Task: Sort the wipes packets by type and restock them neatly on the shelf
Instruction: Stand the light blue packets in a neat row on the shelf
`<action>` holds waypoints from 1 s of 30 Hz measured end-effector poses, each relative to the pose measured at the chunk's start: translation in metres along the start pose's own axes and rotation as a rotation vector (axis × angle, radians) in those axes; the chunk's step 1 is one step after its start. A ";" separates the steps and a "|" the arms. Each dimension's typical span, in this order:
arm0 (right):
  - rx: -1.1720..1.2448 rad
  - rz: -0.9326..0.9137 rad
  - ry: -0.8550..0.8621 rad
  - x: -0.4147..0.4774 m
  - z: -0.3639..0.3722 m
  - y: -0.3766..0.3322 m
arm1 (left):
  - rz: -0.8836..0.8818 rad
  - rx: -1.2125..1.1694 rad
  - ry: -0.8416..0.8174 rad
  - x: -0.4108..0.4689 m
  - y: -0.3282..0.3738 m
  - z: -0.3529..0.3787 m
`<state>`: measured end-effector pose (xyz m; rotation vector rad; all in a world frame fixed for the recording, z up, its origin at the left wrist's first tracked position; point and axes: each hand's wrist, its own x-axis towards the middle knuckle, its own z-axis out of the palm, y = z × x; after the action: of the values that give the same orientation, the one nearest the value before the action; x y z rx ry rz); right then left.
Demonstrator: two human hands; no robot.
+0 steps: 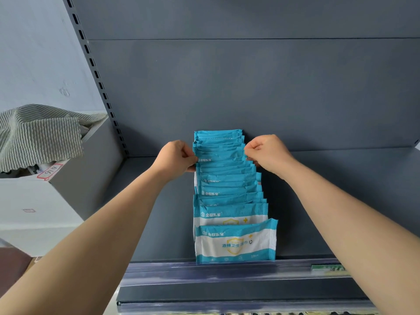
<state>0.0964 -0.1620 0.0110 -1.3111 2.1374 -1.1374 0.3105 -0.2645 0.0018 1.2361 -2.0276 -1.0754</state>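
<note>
- the shelf (329, 201) is a dark grey-blue metal deck, matt and flat, bare on either side of the goods.
- a back panel (250, 87) of the same colour rises behind it, with one horizontal seam high up.
- a slotted upright (97, 73) runs along the panel's left edge.
- the row of wipes packets (227, 189) stands mid-shelf, teal and white, overlapped one behind another from the front lip back to the panel.
- the front packet (236, 244) leans against the clear price rail (204, 272); a green label (328, 268) sits in the rail to the right.
- the left hand (176, 158) has curled fingers that pinch the left edges of packets far back in the row.
- the right hand (267, 152) is curled the same way and nips the right edges opposite.
- left of the shelf stands a box (91, 167) with a red-bordered sticker (48, 171), and a striped cloth (41, 135) is draped over its top.
- a pale wall (34, 53) is behind the box.
</note>
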 end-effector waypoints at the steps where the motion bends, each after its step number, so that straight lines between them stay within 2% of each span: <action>1: 0.018 -0.003 -0.006 0.000 0.000 -0.001 | 0.010 0.018 -0.001 0.000 0.001 0.000; 6: -0.021 -0.029 -0.052 -0.005 -0.001 -0.005 | 0.022 -0.052 -0.045 0.002 -0.002 -0.003; 13: -0.093 0.040 -0.062 -0.007 -0.003 -0.007 | 0.011 0.104 -0.026 -0.007 -0.004 0.006; 16: -0.100 -0.018 -0.068 -0.021 -0.009 -0.011 | 0.067 0.220 0.001 -0.026 0.005 -0.001; 17: -0.118 -0.045 -0.090 -0.033 -0.013 -0.014 | 0.088 0.171 -0.038 -0.039 0.007 -0.006; 19: -0.070 -0.068 -0.197 -0.060 -0.024 -0.014 | 0.073 -0.083 -0.240 -0.070 0.008 -0.017; 20: -0.031 -0.074 -0.274 -0.075 -0.031 -0.012 | 0.090 -0.138 -0.334 -0.085 0.008 -0.020; 22: -0.074 -0.073 -0.454 -0.103 -0.040 -0.007 | 0.142 -0.013 -0.481 -0.106 0.000 -0.019; 24: -0.229 -0.073 -0.580 -0.123 -0.042 0.001 | 0.176 0.169 -0.549 -0.116 -0.006 -0.010; 26: -0.318 -0.084 -0.560 -0.133 -0.035 0.010 | 0.193 0.233 -0.521 -0.120 -0.010 -0.001; 30: -0.242 -0.066 -0.346 -0.132 -0.014 0.010 | 0.214 0.168 -0.385 -0.115 -0.010 0.003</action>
<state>0.1457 -0.0388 0.0005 -1.5633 2.0283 -0.6281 0.3638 -0.1628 -0.0120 0.9105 -2.5205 -1.1222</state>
